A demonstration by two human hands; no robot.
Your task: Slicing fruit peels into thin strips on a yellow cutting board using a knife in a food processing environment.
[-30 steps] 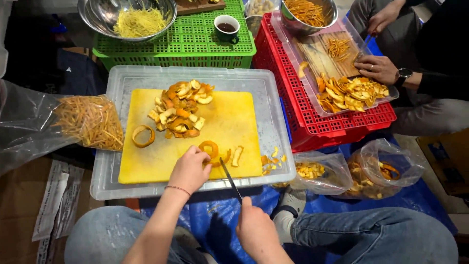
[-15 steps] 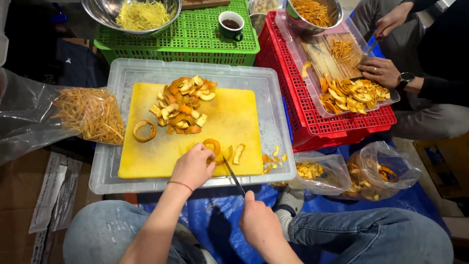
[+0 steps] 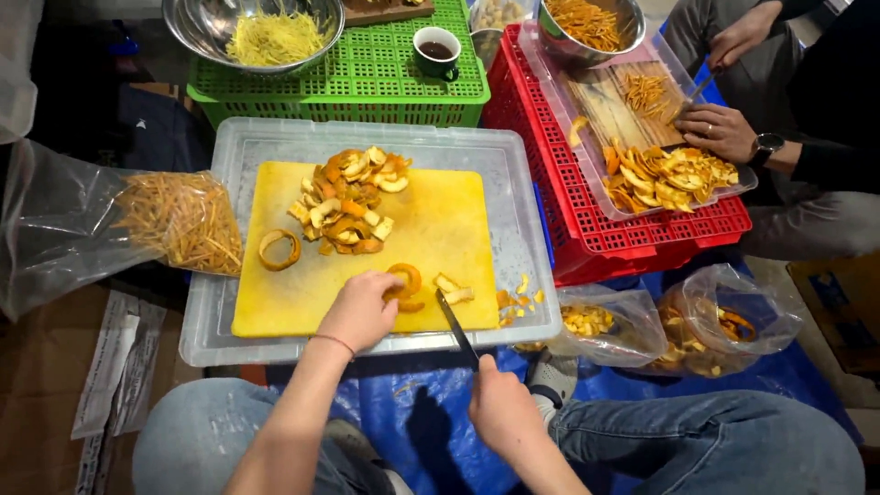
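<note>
Cutting board [image 3: 431, 238]: yellow plastic, flat, rectangular, matt; lying inside a clear shallow plastic tray [image 3: 513, 174] with rounded corners.
Peel heap [image 3: 351, 203]: orange and pale curled pieces, piled at the board's far middle.
Peel ring [image 3: 279, 249]: single loop, lying apart on the board's left part.
Peel under work [image 3: 407, 280]: curled orange strip near the board's near edge, touching the left fingertips; two pale cut bits [image 3: 455, 290] just beside it.
Left hand [image 3: 360, 310]: palm down, fingers curled, pressing the strip onto the board; thin band at the wrist.
Right hand [image 3: 502, 412]: clenched round a knife handle, held off the tray's near rim above a blue sheet [image 3: 412, 422].
Knife [image 3: 456, 326]: narrow dark blade, slanting up and left across the tray rim, tip just beside the cut bits.
Edges: small peel scraps [image 3: 518, 295] in the tray's right gutter; bare yellow surface at the board's right and near left.
Surroundings: clear bag of thin shredded peel [image 3: 179, 222] touching the tray's left; green crate [image 3: 367, 78] beyond, bearing a steel bowl of pale shreds [image 3: 266, 37] and a cup [image 3: 437, 50]; red crate [image 3: 605, 220] to the right, another person's hand [image 3: 720, 130] resting there.
</note>
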